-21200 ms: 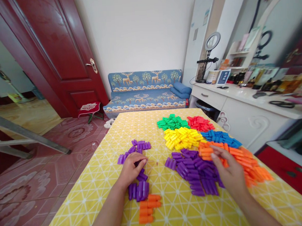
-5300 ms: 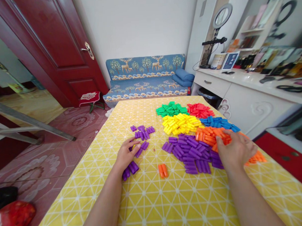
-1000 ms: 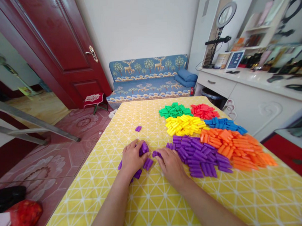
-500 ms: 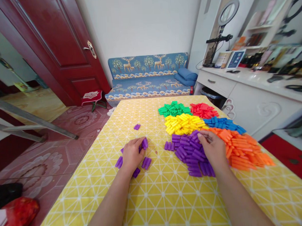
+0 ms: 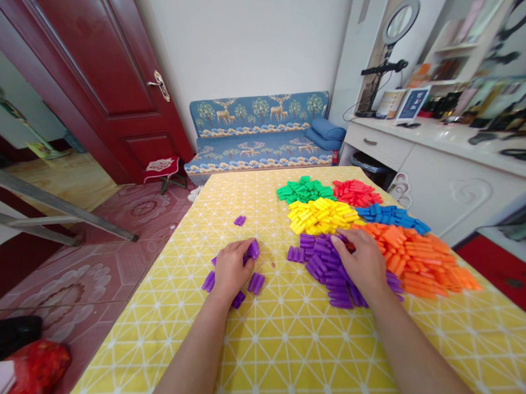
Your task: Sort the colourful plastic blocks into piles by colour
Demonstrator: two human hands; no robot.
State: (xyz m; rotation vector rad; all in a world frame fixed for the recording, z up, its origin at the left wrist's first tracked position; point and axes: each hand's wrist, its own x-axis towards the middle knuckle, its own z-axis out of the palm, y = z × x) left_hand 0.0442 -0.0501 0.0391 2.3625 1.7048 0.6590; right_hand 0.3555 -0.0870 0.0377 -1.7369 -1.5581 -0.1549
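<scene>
– Along the right edge of the tabletop, what's the layout?

– One pile per colour. At the far right corner, a red pile, with a green pile beside it on the far-edge side. Nearer, along the right edge: a blue pile, then an orange pile. Inboard: a yellow pile and a purple pile.

– Why split?

– My read: sorting makes any colour quick to pick. Piles crowd at the borders, so purple and orange could mix.

– What's the left hand doing?

– Toward the left edge. Fingers curled, thumb and forefinger pinched on a purple block. Probably held that way so one end stays free; the palm hides the rest. Some loose purple blocks lie around it, plus a lone purple block toward the far edge.

– And the right hand?

– Over the purple pile, beside orange. Half curled, gap arched between thumb and forefinger, tips close together. Can't tell if it grips one; fingertips partly hidden.
</scene>
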